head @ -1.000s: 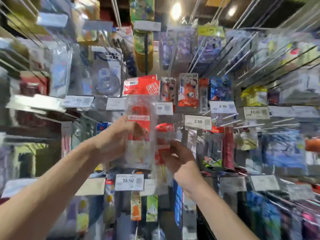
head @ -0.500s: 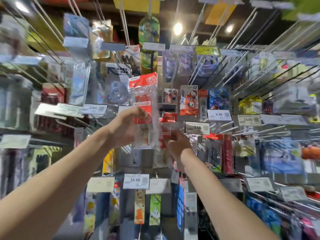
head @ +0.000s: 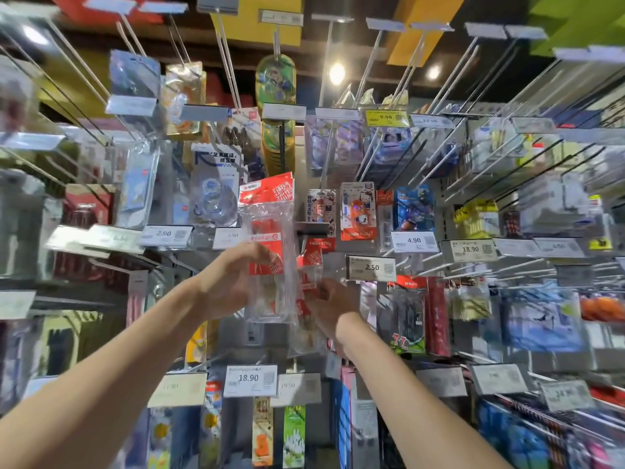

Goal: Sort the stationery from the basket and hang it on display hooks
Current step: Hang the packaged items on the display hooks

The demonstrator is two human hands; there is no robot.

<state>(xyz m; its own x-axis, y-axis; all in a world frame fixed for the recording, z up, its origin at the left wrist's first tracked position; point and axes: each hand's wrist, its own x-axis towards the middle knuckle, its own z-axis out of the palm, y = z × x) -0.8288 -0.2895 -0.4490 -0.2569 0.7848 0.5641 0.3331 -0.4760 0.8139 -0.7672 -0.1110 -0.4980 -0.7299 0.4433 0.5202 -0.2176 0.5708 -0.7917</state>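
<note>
My left hand point(head: 230, 282) grips a clear plastic packet with a red header card point(head: 269, 238), held upright in front of the display wall. Just right of it, my right hand point(head: 333, 308) pinches a second, smaller red-and-clear packet point(head: 309, 275) that hangs lower and partly behind the first. A dark hook end with a blank tag point(head: 311, 229) juts out between the two packets, level with the first packet's middle. The basket is out of view.
Rows of long metal hooks point(head: 473, 170) stick out toward me all over the wall, many carrying packets and price tags such as 2.50 point(head: 371, 267), 4.90 point(head: 414, 241) and 18.90 point(head: 249, 379). Hello Kitty packets point(head: 356, 211) hang right of the dark hook.
Both hands have risen with the packets toward the dark hook, and the view has tilted upward. The red-header packet now stands higher against the wall.
</note>
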